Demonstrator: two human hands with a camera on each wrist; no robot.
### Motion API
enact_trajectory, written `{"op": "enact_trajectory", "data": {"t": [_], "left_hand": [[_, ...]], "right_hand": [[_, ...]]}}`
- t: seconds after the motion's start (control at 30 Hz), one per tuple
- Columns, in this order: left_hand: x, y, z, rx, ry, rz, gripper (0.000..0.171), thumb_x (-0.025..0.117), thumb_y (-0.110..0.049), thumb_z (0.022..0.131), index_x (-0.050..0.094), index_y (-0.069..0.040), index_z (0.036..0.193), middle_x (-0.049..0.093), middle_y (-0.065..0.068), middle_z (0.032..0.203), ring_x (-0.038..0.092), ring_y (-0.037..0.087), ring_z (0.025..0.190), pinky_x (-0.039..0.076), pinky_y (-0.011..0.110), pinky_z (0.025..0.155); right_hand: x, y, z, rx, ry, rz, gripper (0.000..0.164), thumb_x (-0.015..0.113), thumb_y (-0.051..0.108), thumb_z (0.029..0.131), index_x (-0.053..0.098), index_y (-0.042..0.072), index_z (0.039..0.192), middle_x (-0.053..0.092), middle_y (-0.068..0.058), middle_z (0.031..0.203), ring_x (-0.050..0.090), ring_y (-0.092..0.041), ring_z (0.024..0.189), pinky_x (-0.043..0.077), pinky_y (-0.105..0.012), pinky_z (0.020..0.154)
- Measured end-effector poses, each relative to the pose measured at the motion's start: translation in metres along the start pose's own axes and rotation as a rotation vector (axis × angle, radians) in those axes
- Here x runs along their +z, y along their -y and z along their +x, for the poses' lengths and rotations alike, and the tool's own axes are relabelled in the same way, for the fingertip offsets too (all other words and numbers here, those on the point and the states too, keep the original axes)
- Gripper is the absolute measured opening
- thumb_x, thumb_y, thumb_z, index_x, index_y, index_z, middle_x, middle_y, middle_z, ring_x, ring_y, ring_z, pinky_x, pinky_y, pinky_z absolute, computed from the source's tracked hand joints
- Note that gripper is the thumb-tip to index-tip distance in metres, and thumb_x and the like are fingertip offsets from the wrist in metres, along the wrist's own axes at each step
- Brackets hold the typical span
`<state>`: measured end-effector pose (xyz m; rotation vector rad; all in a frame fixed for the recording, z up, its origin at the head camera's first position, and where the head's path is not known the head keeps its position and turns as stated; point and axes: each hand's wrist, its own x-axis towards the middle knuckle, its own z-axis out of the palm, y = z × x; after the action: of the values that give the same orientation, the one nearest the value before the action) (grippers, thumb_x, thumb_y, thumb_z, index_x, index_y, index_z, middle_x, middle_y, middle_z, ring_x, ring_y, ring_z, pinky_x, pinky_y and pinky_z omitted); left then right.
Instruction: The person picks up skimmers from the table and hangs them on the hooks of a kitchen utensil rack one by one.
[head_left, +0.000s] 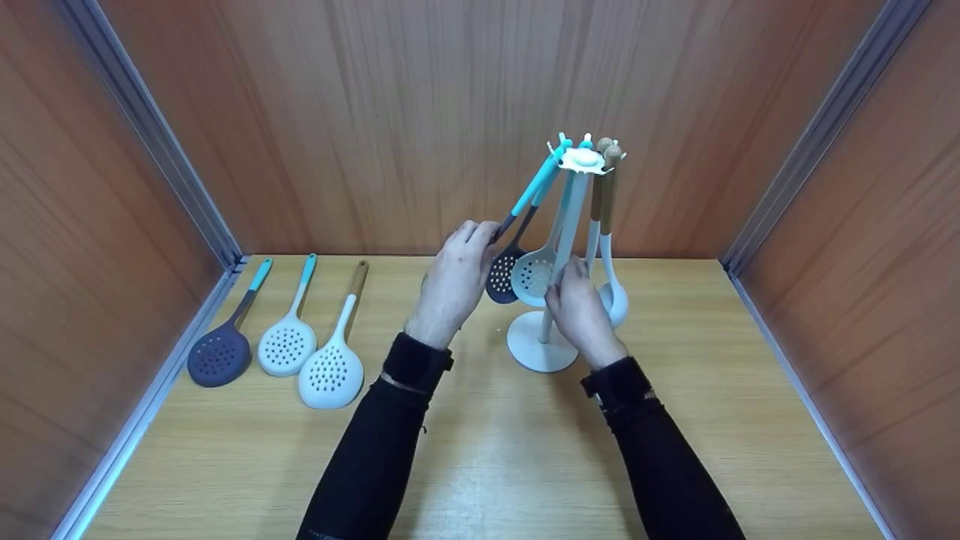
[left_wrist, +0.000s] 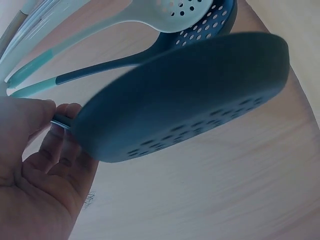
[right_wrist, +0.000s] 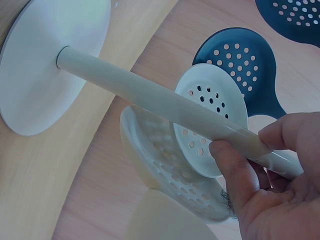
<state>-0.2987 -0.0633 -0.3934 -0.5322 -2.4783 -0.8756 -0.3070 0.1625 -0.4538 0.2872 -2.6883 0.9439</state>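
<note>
My left hand (head_left: 456, 277) pinches the thin neck of a dark skimmer (left_wrist: 185, 95) with a turquoise handle. The handle (head_left: 536, 184) slants up to the hooks at the top of a white utensil stand (head_left: 544, 358); the skimmer's head is hidden behind my hand in the head view. Lower down, my right hand (head_left: 581, 311) grips the stand's pole (right_wrist: 150, 97) between thumb and fingers. Another dark skimmer (head_left: 501, 281) and a pale one (head_left: 534, 277) hang beside the pole. White utensils (head_left: 615, 296) with brown handles hang on the right side, partly behind my right hand.
Three perforated turners lie at the left of the wooden table: a dark one (head_left: 219, 356), a pale one (head_left: 287, 346) and a white one (head_left: 331, 376) with a brown handle. Wood-grain panels (head_left: 375, 127) enclose the back and both sides, joined by metal strips.
</note>
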Motion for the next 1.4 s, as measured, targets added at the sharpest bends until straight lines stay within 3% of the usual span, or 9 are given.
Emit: {"op": "enact_trajectory", "data": {"t": [0.43, 0.73, 1.03, 1.4], "left_hand": [[0.01, 0.005, 0.0, 0.044, -0.016, -0.022, 0.024, 0.061, -0.013, 0.123, 0.068, -0.009, 0.145, 0.075, 0.013, 0.128, 0.077, 0.03, 0.115, 0.072, 0.045, 0.101], [0.014, 0.008, 0.002, 0.02, 0.008, -0.072, 0.024, 0.059, -0.016, 0.123, 0.068, -0.01, 0.146, 0.074, 0.012, 0.128, 0.076, 0.028, 0.116, 0.072, 0.046, 0.101], [0.019, 0.012, 0.005, -0.001, 0.018, -0.127, 0.024, 0.061, -0.017, 0.122, 0.069, -0.009, 0.144, 0.074, 0.013, 0.128, 0.079, 0.029, 0.115, 0.072, 0.048, 0.103], [0.026, 0.017, 0.008, 0.011, -0.01, -0.163, 0.023, 0.061, -0.018, 0.122, 0.071, -0.01, 0.142, 0.074, 0.013, 0.125, 0.078, 0.029, 0.11, 0.072, 0.049, 0.096]], "right_hand": [[0.001, -0.001, 0.0, 0.019, 0.013, 0.02, 0.051, 0.06, 0.006, 0.117, 0.045, -0.012, 0.163, 0.062, -0.029, 0.141, 0.076, -0.045, 0.125, 0.072, -0.054, 0.104], [0.0, 0.002, -0.001, 0.046, 0.043, 0.037, 0.056, 0.059, 0.008, 0.119, 0.041, -0.009, 0.169, 0.06, -0.028, 0.152, 0.075, -0.042, 0.129, 0.072, -0.05, 0.105], [0.0, 0.005, 0.001, 0.068, 0.058, 0.04, 0.054, 0.061, 0.01, 0.119, 0.043, -0.008, 0.167, 0.059, -0.025, 0.147, 0.074, -0.039, 0.121, 0.073, -0.048, 0.1], [0.005, 0.005, 0.002, 0.063, 0.011, 0.042, 0.063, 0.073, 0.007, 0.115, 0.042, -0.008, 0.167, 0.06, -0.03, 0.155, 0.077, -0.045, 0.132, 0.07, -0.055, 0.109]]}}
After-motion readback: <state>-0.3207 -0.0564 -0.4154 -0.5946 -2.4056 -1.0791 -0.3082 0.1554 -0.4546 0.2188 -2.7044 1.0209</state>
